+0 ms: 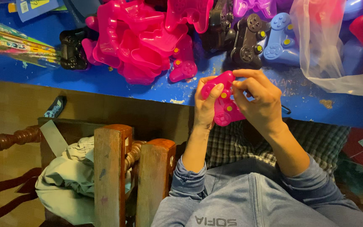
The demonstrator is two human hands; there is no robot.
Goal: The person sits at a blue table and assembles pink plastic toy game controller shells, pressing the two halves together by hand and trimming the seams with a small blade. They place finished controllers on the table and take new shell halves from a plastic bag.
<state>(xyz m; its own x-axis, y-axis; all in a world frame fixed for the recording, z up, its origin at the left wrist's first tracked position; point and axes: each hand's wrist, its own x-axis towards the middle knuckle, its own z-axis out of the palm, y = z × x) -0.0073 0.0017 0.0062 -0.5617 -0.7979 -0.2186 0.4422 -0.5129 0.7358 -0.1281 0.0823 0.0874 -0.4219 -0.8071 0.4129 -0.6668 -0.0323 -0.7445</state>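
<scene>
So the pink toy game controller [224, 101] is held up in both hands just over the near edge of the blue bench [106, 82], above the person's lap. Left hand [206, 105] is clenched round its left grip with the thumb laid on the face, and the right hand [259, 101] grasps the other side, its fingers [248, 75] pinching at the top edge. Looks to me like they're pressing or seating a part on it, so I'd say keep the left grip steady and let only the right fingertips do the fiddly bit, nice and square. Just beyond the controller on the bench sits a heap of pink controller shells [139, 42], with a black controller [246, 42] and a light blue controller [280, 40] behind it. A clear plastic bag [337, 50] is off to the controller's right, and a wooden chair [114, 168] stands to its left, lower down.
</scene>
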